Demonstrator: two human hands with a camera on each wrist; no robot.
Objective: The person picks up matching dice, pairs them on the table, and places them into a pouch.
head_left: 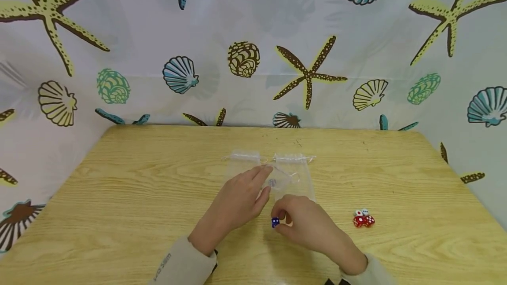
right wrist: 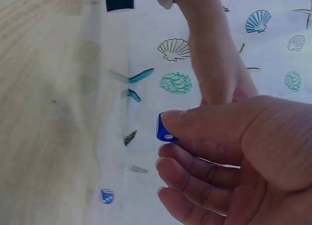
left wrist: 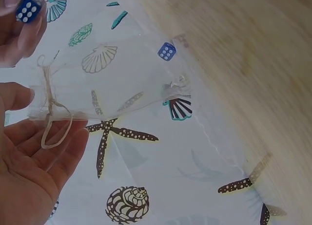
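Where the head view begins, nearest the wearer, two pale sleeves (head_left: pixel 186 264) enter from the lower edge, the left one bearing dark lettering. From the right sleeve extends the right hand (head_left: pixel 306 222), its thumb and forefinger pinching a blue die (head_left: pixel 275 222) with white pips. As seen in the right wrist view, the remaining fingers of this hand are bent beneath the die.

The left hand (head_left: pixel 241 199) lies beside the right, slightly farther out and apart from it. Its thumb and fingers grip the mouth end of a sheer pouch (left wrist: pixel 112 81), thumb on one side and fingers on the other; a loop of pale cord (left wrist: pixel 57 132) crosses the fingers. A second die (left wrist: pixel 166 51), likewise blue and white-pipped, appears to rest inside this pouch toward its far end, although the sheer fabric blurs the view.

To the right of the right hand, well apart, four dice form a close cluster: two red dice (head_left: pixel 358 221) in front, two white dice (head_left: pixel 365 211) just behind. Beyond the hands, two more pouches (head_left: pixel 293 158) lie flat, side by side, on the wood-grained table (head_left: pixel 158 166). Farthest back hangs a white curtain (head_left: pixel 138 21) printed with starfish and shells.
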